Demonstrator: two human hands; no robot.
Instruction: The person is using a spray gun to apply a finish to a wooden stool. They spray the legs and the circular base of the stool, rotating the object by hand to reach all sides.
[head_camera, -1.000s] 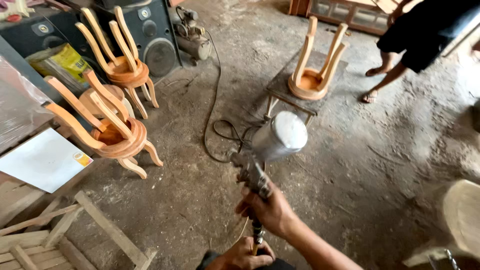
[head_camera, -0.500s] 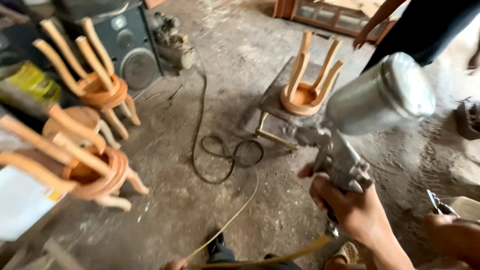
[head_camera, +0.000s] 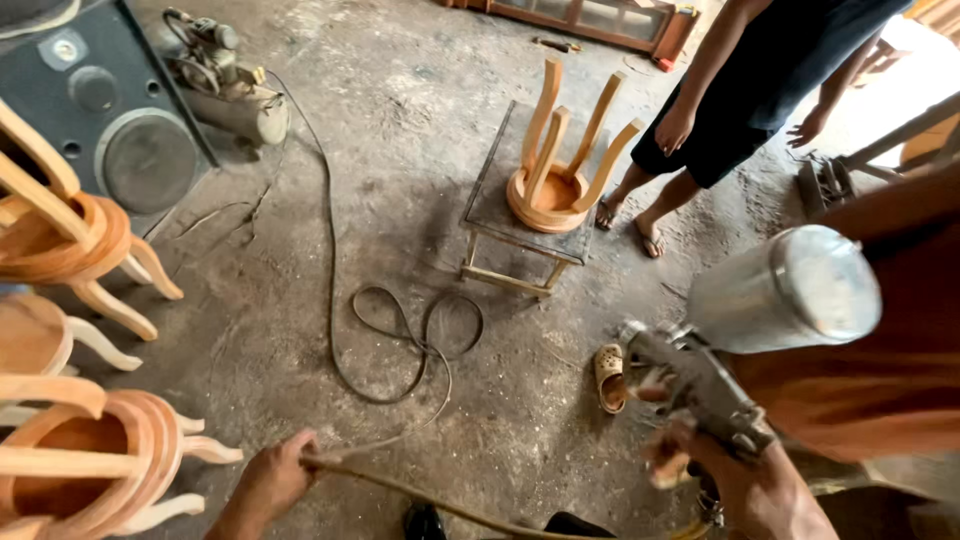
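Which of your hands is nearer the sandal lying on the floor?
Right. The right hand grips the spray gun just right of and below the sandal; the left hand holds the hose far to its left.

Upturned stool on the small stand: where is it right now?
Head view, upper centre: the upturned wooden stool sits seat-down, legs up, on a small low stand, just left of a standing person's sandalled feet and beyond the coiled hose.

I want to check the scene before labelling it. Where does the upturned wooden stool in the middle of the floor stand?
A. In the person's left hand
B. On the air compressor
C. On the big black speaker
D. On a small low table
D: the upturned stool rests, legs up, on the small low table, apart from the speaker and compressor.
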